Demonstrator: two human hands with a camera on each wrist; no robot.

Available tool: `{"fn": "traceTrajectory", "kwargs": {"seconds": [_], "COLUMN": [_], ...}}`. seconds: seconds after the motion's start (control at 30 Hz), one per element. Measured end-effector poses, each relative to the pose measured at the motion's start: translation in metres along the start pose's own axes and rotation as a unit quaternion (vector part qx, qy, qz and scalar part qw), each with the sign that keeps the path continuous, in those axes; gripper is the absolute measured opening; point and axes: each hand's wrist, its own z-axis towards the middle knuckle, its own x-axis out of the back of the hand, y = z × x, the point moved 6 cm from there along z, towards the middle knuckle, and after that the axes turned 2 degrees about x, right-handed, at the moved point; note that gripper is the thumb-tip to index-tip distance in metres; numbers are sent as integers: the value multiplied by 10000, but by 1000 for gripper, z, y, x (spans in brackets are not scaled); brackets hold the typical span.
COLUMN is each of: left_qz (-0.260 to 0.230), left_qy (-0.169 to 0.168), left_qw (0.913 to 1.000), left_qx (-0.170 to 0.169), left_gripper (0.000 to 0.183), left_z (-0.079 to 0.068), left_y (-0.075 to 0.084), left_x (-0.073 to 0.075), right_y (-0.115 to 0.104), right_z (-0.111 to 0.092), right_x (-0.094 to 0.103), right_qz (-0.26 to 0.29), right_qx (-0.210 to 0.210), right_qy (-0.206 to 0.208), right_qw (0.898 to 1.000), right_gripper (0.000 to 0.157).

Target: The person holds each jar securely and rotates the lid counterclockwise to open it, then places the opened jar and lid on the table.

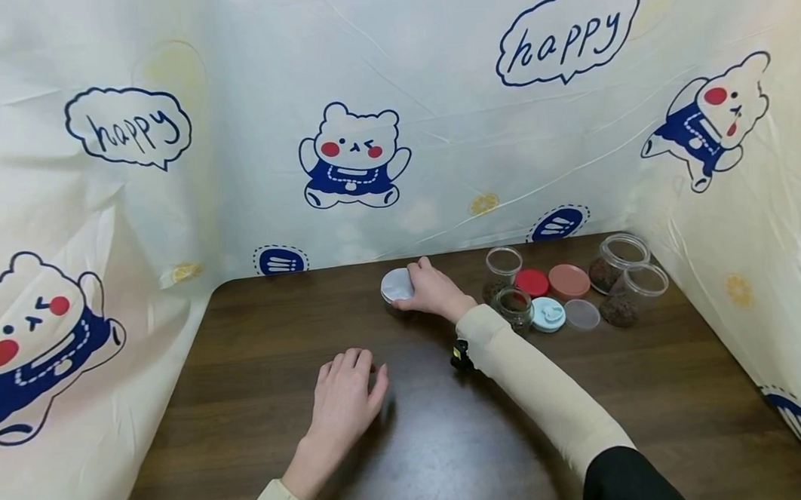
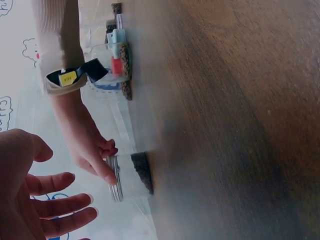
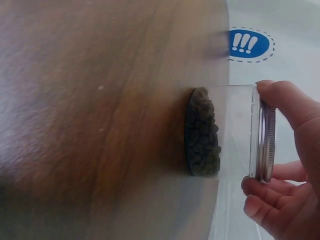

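Note:
A clear jar (image 3: 235,132) with dark pellets at its bottom stands upright at the back middle of the table. Its silver screw lid (image 3: 266,145) sits on the mouth, and my right hand (image 1: 435,290) grips the lid's edge between thumb and fingers. In the head view only the pale lid top (image 1: 395,286) shows clearly. Nearer the front, my left hand (image 1: 343,400) hovers over the table with spread, slightly bent fingers (image 2: 67,205) and holds nothing, apart from the jar.
On the brown table (image 1: 244,379), right of the jar, stand several lidless jars with brown contents, one a small glass jar (image 1: 514,308). Among them lie a red lid (image 1: 531,282), a pink lid (image 1: 569,281), a light blue lid (image 1: 548,314) and a translucent lid (image 1: 582,314). Printed curtains surround the table.

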Motion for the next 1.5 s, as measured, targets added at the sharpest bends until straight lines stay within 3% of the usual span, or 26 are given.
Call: {"fn": "traceTrajectory", "kwargs": {"seconds": [0.17,0.5,0.77,0.93,1.13,1.3,1.5], "left_qz": [-5,65,18,8,-21,-134,-434], "left_qy": [-46,73,93,97,179,6,-308], "left_qw": [10000,9999,9999,10000,9998,9999,9979], "left_qx": [42,29,33,-10,-75,37,381], "left_gripper": [19,22,24,24,21,24,30], "left_z": [-3,-1,-1,-1,3,5,3], "left_y": [0,2,3,2,0,-2,-6], "left_x": [-2,-3,-4,-4,-2,-2,-4], "right_y": [-6,-35,-36,-38,-41,-35,-31], "right_z": [-16,-71,-118,-142,-163,-178,-183], "right_x": [8,56,74,84,89,86,84], "right_qz": [-157,-245,-68,154,680,1141,1205], "right_qx": [136,635,902,1326,1750,1699,1613], "right_qy": [223,730,784,955,787,534,452], "right_qw": [9995,9950,9928,9864,9791,9774,9785], "right_gripper": [84,82,81,77,72,69,69]}}
